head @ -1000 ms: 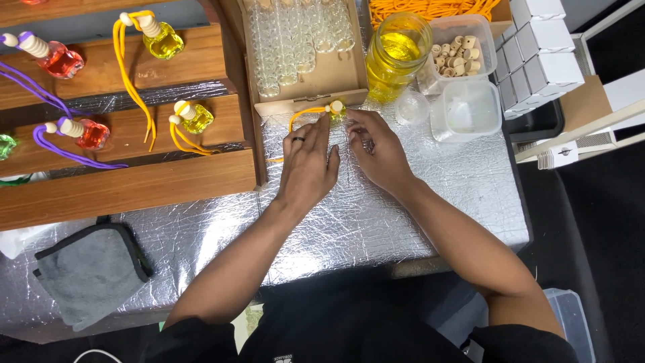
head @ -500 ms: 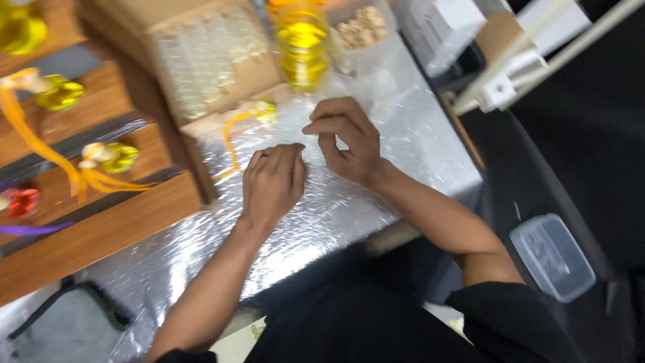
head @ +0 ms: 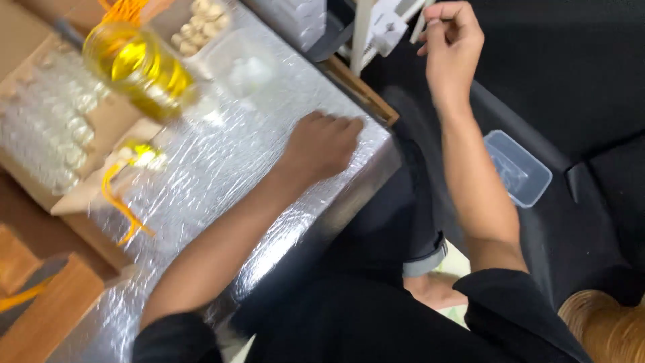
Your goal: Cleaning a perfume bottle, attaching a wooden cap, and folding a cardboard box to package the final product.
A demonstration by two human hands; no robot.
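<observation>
My left hand (head: 322, 144) lies palm down on the foil-covered table (head: 222, 181), close to its right edge, with nothing in it. My right hand (head: 451, 42) is lifted off the table to the right, over the dark floor, fingers curled with nothing visible in them. A small bottle of yellow liquid with an orange cord (head: 140, 156) lies on the foil to the left, apart from both hands.
A large jar of yellow liquid (head: 138, 67) stands at the back left beside a cardboard box of clear small bottles (head: 47, 134). A tub of corks (head: 201, 23) is behind it. A clear plastic container (head: 517, 168) sits on the floor, with a wicker object (head: 605, 329) at the bottom right.
The view has swung to the right. My right hand left the table and rose to the right. My left hand slid from the small bottle toward the table's right edge.
</observation>
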